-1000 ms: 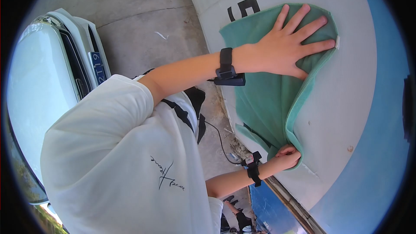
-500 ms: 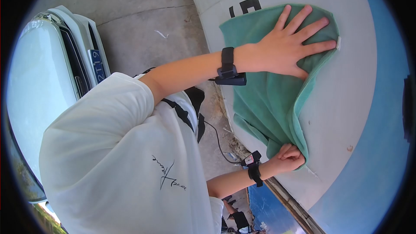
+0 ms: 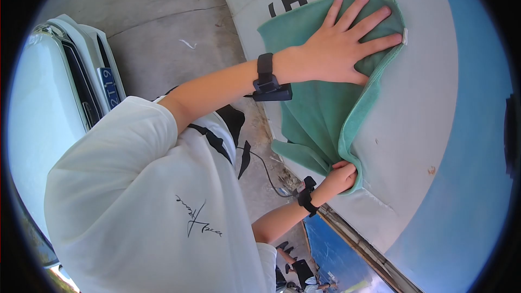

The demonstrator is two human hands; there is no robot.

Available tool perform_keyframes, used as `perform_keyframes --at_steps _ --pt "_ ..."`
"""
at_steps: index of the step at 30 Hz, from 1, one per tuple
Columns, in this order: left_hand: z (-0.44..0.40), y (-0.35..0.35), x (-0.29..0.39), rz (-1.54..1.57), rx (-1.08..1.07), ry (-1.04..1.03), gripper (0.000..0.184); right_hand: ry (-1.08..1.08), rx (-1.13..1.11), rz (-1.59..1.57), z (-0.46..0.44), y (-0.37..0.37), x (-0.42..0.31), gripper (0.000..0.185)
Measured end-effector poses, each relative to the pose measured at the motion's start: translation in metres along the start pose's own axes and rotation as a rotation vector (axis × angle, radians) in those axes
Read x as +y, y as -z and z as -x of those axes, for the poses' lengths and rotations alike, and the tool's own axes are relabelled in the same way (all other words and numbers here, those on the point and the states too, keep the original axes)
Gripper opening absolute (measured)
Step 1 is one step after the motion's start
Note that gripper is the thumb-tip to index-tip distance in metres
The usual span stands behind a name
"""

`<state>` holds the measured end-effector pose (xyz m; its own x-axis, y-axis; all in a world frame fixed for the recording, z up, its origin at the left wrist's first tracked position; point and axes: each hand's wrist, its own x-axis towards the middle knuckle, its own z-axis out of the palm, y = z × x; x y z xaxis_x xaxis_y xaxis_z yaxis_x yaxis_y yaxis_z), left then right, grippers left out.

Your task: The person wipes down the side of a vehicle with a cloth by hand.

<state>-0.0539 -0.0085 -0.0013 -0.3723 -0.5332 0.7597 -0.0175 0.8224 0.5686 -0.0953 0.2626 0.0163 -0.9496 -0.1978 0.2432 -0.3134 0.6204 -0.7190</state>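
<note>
A green cloth [image 3: 320, 114] lies against a pale grey surface [image 3: 412, 125]. My left hand [image 3: 342, 49] is flat on its upper part, back of the hand showing and fingers spread; one fingertip is beside the small white tag at the cloth's edge. At the cloth's gathered lower end, my right hand [image 3: 342, 178] has its fingers closed on the bunched fabric. Folds run between the two hands, and the cloth's right edge curves down to my right hand. Black straps with small devices are on both wrists.
Black characters [image 3: 290, 0] are printed on the grey surface, with a blue band [image 3: 472, 130] at right. A white car [image 3: 49, 92] stands on the concrete floor [image 3: 168, 11] at left. A cable [image 3: 266, 171] hangs near my waist. Another person [image 3: 301, 268] is at the bottom.
The view has shifted, so the scene appears farther left and up. My right hand is slightly nearer my left hand, and the cloth's lower folds have changed shape. My left hand stays spread.
</note>
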Motion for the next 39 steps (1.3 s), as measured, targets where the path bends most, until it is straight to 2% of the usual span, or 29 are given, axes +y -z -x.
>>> perform_keyframes --at_steps 10,13,14,31,34,37,39 --pt "-0.001 -0.006 0.002 0.003 0.015 0.009 0.096 -0.021 -0.128 0.091 -0.003 -0.003 0.011 0.039" --pt "-0.001 -0.009 0.005 0.006 0.007 0.003 0.097 -0.04 -0.16 0.075 -0.003 -0.005 0.019 0.041" --pt "0.0 0.01 -0.005 0.011 0.02 0.009 0.097 -0.012 -0.167 0.082 0.008 -0.015 0.007 0.041" --pt "-0.001 0.005 -0.001 0.007 0.013 0.001 0.101 -0.086 -0.295 -0.006 0.006 -0.034 0.043 0.043" --pt "0.0 -0.006 0.004 0.0 -0.003 -0.004 0.1 0.03 -0.234 -0.041 0.004 -0.04 0.055 0.048" --pt "0.0 -0.004 0.006 -0.015 -0.018 -0.012 0.101 -0.043 -0.177 -0.063 0.003 -0.041 0.064 0.051" --pt "-0.001 -0.001 0.004 -0.01 -0.007 -0.009 0.098 -0.077 -0.058 -0.185 0.004 -0.024 0.051 0.053"
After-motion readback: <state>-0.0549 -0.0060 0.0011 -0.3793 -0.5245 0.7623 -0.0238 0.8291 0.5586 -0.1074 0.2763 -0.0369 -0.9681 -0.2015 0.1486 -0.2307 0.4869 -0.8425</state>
